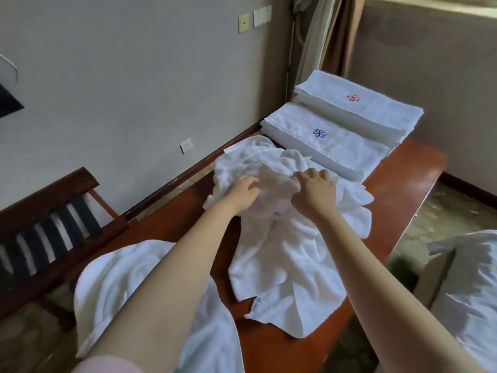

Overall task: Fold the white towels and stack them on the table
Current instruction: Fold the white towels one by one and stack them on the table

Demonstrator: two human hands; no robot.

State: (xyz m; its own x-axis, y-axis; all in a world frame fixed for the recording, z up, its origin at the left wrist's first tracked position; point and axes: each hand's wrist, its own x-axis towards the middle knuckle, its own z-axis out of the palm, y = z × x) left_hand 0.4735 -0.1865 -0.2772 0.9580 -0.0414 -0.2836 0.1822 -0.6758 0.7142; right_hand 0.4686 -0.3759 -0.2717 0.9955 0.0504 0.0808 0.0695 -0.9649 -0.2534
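A heap of crumpled white towels (pixel 285 238) lies across the middle of the reddish wooden table (pixel 408 179). My left hand (pixel 243 191) grips a bunched fold at the top of the heap, fingers curled into the cloth. My right hand (pixel 314 191) lies on the same bunch just to the right, its fingertips pinching the edge of the fabric. At the far end of the table sit two stacks of folded white towels: the nearer stack (pixel 325 138) carries a purple flower mark, the farther stack (pixel 357 109) a red one.
Another loose white towel (pixel 115 281) hangs over the table's near left corner. A dark wooden chair with a striped seat (pixel 48 227) stands left by the wall. White bedding (pixel 468 286) lies at the right. Curtains hang in the far corner.
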